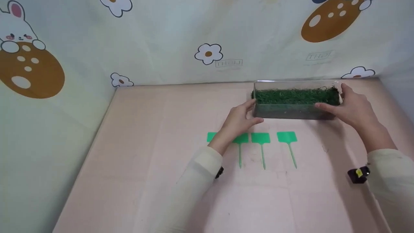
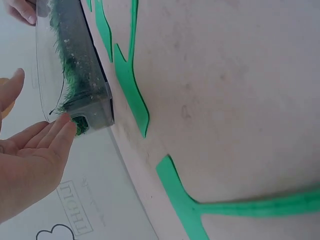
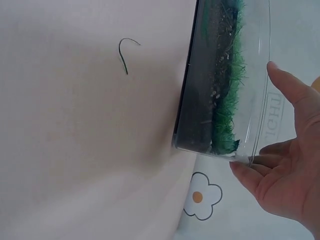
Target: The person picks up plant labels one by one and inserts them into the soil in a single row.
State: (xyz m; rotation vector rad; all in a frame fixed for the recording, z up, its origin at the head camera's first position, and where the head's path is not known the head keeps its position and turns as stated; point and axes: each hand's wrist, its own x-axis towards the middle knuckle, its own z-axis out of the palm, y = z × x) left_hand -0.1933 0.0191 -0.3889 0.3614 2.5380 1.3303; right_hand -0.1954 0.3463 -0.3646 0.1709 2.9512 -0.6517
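A clear plastic box (image 1: pixel 294 111) stands near the table's back edge, with dark soil low in it and green artificial grass (image 1: pixel 291 96) above. My right hand (image 1: pixel 357 108) holds its right end, thumb over the front wall and fingers at the end wall, as the right wrist view (image 3: pixel 285 175) of the box's corner, its wall (image 3: pixel 192 120) included, shows. My left hand (image 1: pixel 237 121) touches the left end with its fingertips, beside a small opening (image 2: pixel 80 125); its thumb stands apart from the box. Several green plant labels (image 1: pixel 260 138) lie in a row before the box, one partly hidden by my left wrist.
The pinkish table top (image 1: pixel 145 161) reaches left and toward me. A pale printed curtain (image 1: pixel 168 42) hangs right behind the box. A thin green strand (image 3: pixel 121 55) lies on the table near the box's right end.
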